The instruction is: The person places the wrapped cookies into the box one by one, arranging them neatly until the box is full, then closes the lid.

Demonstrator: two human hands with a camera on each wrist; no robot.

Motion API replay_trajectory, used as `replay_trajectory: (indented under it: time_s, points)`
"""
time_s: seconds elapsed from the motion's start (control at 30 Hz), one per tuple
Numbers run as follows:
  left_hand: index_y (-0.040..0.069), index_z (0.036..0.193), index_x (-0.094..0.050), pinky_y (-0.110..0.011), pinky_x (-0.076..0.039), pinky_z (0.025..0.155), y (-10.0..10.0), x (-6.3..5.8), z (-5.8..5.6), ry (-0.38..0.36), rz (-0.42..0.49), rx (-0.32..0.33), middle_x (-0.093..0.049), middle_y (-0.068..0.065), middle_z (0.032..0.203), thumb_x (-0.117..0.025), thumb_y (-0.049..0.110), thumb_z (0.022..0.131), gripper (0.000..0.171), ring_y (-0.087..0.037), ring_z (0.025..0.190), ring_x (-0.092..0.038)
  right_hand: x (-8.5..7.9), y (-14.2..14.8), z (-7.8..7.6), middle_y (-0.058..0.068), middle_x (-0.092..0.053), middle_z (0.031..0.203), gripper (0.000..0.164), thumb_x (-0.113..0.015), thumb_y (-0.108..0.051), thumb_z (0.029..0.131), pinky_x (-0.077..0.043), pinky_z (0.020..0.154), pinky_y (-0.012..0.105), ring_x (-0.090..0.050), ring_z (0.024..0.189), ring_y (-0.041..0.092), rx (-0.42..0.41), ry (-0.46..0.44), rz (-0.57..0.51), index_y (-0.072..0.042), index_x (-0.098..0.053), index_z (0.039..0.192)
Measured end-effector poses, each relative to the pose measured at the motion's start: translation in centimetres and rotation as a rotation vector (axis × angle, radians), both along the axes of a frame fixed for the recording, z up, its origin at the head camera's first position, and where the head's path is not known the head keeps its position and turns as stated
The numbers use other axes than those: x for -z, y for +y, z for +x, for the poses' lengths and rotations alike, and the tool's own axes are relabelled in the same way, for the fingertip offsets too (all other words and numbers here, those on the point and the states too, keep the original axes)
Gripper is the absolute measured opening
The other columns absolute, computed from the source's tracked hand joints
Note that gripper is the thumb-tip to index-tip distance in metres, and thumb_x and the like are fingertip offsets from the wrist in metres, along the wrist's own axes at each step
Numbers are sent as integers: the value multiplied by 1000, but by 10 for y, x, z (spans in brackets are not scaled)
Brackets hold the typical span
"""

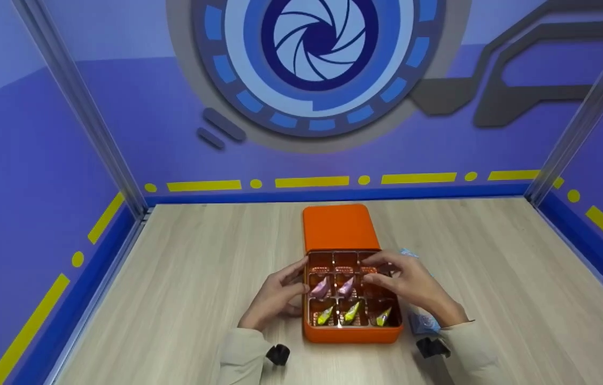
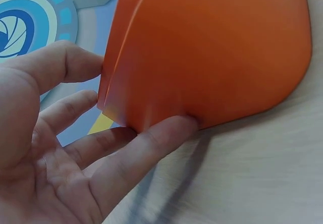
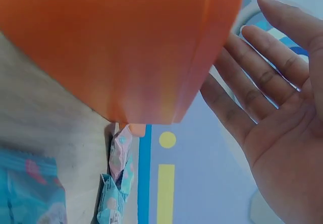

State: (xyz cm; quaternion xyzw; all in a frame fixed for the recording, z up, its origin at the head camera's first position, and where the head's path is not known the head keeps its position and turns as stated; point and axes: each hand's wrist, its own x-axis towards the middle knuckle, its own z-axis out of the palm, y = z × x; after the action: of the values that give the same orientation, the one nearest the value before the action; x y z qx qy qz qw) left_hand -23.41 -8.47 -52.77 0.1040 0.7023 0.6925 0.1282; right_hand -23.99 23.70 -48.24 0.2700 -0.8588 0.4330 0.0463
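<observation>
An orange box (image 1: 352, 335) with a compartmented insert stands on the table. Two pink wrapped candies (image 1: 346, 287) lie in the left and centre compartments of its middle row. Yellow-green wrapped candies (image 1: 352, 312) sit in all three compartments of the near row. My left hand (image 1: 275, 297) rests its fingertips against the box's left side, seen close up in the left wrist view. Over the right-hand compartments hovers my right hand (image 1: 414, 280), thumb and forefinger spread. In the right wrist view its fingers (image 3: 267, 77) are extended, and I see nothing held.
Directly behind the box lies an orange lid (image 1: 340, 227). To the right, partly hidden by my right arm, are blue packets (image 1: 423, 323); the right wrist view shows pink and blue wrapped pieces (image 3: 120, 153) there. Printed walls enclose the wooden table (image 1: 194, 278).
</observation>
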Motion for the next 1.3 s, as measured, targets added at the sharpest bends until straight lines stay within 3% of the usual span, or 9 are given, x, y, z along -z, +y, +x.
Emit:
replay_trajectory:
  time_s: [0.17,0.33,0.67,0.87,1.0,1.1,1.2,1.3]
  points:
    - [18,164,-45,-46,-66,72,1,-1,0,4,-21,-16,-45,-18,163,-69,9,97,71,-30,118,-67,-1,4,-2,8,-74,123,35,-79,-27,97,-62,89,47,-71,106,34,32,-11,-4,-5,-76,125]
    - [18,164,-45,-48,-66,72,0,0,0,-23,14,-2,-43,-19,164,-69,9,97,71,-31,119,-66,-3,9,-2,9,-74,123,31,-79,-21,97,-64,85,39,-71,103,36,53,7,5,-4,-76,123]
    - [17,164,-44,-50,-66,72,0,0,0,-39,35,4,-41,-19,165,-67,6,98,71,-31,117,-67,-10,20,-4,11,-75,120,27,-80,-16,96,-60,94,54,-71,111,32,62,72,-5,-7,-77,122]
    - [17,164,-44,-48,-66,71,-1,1,0,-41,38,8,-42,-19,165,-67,6,98,71,-30,117,-66,-12,29,-6,8,-76,115,25,-80,-13,96,-59,95,52,-71,107,34,101,72,4,-8,-77,121]
    - [17,165,-43,-48,-66,71,-1,2,0,-44,43,17,-42,-19,165,-67,5,99,71,-31,118,-66,-14,34,-4,6,-76,114,25,-80,-12,96,-64,84,46,-73,104,33,164,18,-14,-9,-77,121]
    - [17,164,-43,-49,-66,70,-1,1,-1,-43,48,5,-40,-21,165,-67,5,97,72,-31,118,-66,-14,37,-5,5,-76,114,26,-81,-10,95,-64,86,48,-72,106,35,197,17,-17,-8,-77,121]
    - [17,164,-44,-49,-66,70,0,0,-1,-50,47,-8,-38,-22,166,-67,4,96,73,-32,119,-66,-15,41,-7,4,-76,114,28,-82,-6,93,-58,98,54,-71,108,36,215,46,3,-7,-77,120]
    - [17,164,-44,-48,-66,69,1,-1,-1,-56,38,-11,-38,-23,166,-66,4,96,73,-32,119,-66,-13,44,-8,4,-76,114,28,-81,-4,93,-56,99,57,-71,109,37,224,44,4,-6,-77,120]
